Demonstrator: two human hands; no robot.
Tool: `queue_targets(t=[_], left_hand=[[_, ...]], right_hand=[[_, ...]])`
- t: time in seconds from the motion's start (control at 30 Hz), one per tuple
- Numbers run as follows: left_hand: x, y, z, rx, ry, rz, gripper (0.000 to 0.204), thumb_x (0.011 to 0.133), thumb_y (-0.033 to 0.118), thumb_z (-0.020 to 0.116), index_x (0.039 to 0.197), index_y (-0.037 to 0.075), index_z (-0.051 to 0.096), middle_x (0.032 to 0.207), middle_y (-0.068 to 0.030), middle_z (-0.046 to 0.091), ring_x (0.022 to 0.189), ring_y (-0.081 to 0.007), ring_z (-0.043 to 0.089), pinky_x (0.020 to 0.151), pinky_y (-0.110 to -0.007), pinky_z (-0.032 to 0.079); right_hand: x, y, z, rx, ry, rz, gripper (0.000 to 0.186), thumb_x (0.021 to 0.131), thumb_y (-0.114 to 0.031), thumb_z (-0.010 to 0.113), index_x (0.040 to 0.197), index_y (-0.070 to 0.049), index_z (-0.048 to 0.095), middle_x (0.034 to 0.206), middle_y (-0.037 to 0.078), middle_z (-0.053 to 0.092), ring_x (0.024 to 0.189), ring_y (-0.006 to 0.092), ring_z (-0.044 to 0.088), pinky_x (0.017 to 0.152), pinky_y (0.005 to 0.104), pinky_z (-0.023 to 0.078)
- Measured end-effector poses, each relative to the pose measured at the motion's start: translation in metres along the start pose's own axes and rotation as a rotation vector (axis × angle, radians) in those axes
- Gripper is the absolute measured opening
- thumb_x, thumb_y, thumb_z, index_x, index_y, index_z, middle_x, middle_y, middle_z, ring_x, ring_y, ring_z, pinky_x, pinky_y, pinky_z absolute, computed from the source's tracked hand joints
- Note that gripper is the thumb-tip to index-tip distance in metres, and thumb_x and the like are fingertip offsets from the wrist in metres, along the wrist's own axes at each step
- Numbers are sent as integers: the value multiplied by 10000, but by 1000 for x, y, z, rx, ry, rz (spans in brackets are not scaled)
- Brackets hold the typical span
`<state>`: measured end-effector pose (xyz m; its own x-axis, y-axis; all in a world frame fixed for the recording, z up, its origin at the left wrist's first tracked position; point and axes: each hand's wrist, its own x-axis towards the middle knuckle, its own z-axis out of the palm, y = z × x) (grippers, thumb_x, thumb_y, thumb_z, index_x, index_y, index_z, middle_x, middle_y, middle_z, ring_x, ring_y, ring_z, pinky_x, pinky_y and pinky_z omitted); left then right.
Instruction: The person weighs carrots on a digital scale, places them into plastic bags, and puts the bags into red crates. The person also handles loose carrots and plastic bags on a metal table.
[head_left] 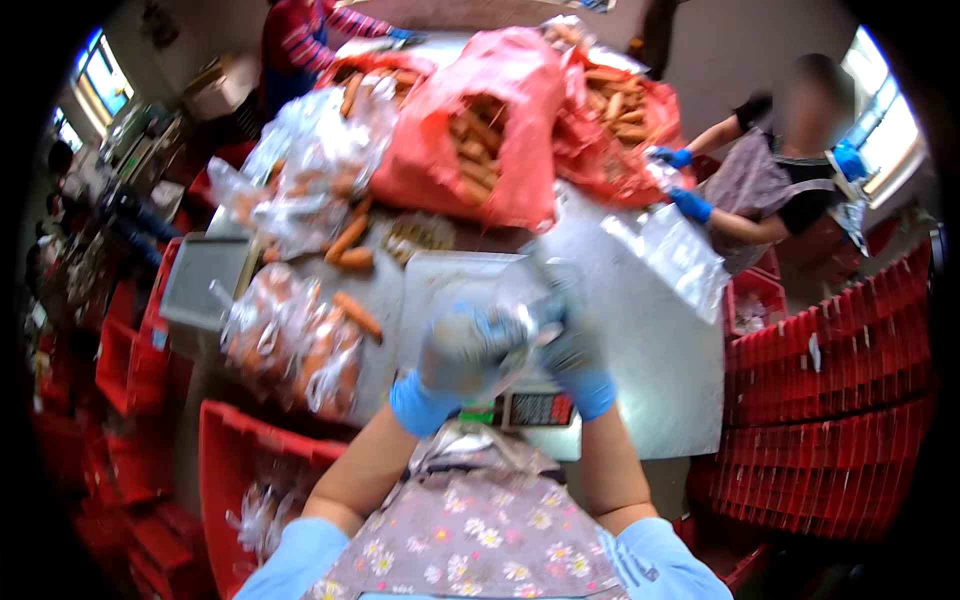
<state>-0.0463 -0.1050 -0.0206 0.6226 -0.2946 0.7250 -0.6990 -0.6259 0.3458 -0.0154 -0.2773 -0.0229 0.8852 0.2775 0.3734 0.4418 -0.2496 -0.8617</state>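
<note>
Some blurred clear plastic between left hand and right hand

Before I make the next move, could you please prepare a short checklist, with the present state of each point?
1. Left hand and right hand gloved: ok.
2. Middle red sack open: ok, carrots show through the opening.
3. Table free of loose carrots: not ok, several lie near the filled clear bags.
4. Panel below the hands readable: cannot tell, too blurred.
5. Secure grip between the hands: cannot tell, motion blur.
</note>
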Motion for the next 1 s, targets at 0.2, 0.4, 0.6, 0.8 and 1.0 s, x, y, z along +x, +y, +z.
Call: queue_targets(t=[0.2,0.4,0.6,0.8,1.0], left_hand=[[-13,-15,6,119,-242,25,226,604,284,744,759,158,639,666,-35,553,592,-274,534,538,-383,395],[-97,-77,20,243,-474,-167,179,681,329,708,659,160,655,624,-61,576,613,-274,560,590,-407,412],[-62,-38,12,-194,-197,-103,113,735,191,683,687,92,658,715,-82,631,772,-286,603,729,-369,455],[-59,-26,6,-916,-383,-394,128,792,137,626,819,21,671,937,-112,664,948,-258,606,861,-368,453],[-49,-13,39,-794,77,-685,311,824,12,575,1131,30,619,1101,-123,625,993,-216,597,863,-274,458]], right_hand=[[9,27,-9,4,-313,70,510,715,-159,678,1203,-81,552,861,149,610,771,227,602,704,329,483],[-22,158,-9,236,-256,501,368,785,-88,592,1150,-54,563,933,69,651,807,160,625,725,290,507],[-3,140,19,1511,-31,602,606,720,92,432,1320,24,382,1304,167,476,1125,222,533,973,343,445],[6,144,33,1052,193,330,564,820,48,455,1365,4,318,1285,234,473,1179,279,495,1011,361,417],[7,86,28,299,-209,277,767,795,-147,681,1433,-77,261,953,105,623,858,169,596,809,251,461]])
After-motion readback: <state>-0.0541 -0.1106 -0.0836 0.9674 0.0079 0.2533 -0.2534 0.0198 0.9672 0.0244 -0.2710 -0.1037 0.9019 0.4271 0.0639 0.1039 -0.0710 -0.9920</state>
